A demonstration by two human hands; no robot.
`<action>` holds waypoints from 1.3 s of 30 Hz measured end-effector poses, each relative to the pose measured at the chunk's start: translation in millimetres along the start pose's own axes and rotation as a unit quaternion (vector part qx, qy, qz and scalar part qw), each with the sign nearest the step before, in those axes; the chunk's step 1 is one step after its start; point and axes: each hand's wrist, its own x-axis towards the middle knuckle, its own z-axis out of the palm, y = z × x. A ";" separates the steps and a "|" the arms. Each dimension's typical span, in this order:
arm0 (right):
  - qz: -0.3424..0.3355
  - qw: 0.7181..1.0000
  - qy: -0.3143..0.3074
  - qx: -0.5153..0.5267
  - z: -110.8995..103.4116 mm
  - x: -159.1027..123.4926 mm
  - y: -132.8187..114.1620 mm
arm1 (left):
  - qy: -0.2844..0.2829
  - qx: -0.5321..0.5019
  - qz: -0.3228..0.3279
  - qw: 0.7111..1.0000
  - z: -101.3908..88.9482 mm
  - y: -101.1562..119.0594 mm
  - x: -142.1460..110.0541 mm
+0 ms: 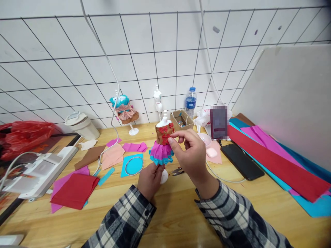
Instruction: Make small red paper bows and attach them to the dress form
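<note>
A miniature dress-form mannequin [162,151] stands upright in front of me, wearing a brown bodice with red bows and a magenta skirt edged in turquoise ruffles. My left hand [151,179] is closed around its stand just under the skirt; the white round base [164,176] shows beside it. With thumb and index finger pinched together, my right hand [190,151] touches a red bow [165,139] on the front of the bodice. Whether anything besides the bow is between those fingertips is hidden. Small thread snips [178,171] lie on the table behind my right wrist.
A second dressed mannequin [126,112], a bare one [158,98], a cardboard box [181,120] and a water bottle [190,103] line the wall. Fabric pieces [76,189] and a hoop [134,166] lie left; a black phone [243,161] and long fabric strips [274,158] lie right.
</note>
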 end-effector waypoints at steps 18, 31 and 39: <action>0.009 0.997 -0.057 0.057 -9.5 4.3 -2.9 | -0.004 0.005 -0.002 1.000 -0.1 -1.9 1.0; 0.138 0.975 -0.099 0.144 -14.8 10.9 -4.4 | -0.001 0.041 0.012 0.999 -0.5 -5.0 -1.1; 0.136 0.975 -0.101 0.145 -15.1 10.4 -5.8 | 0.001 0.046 0.024 0.999 -0.1 -6.5 -1.4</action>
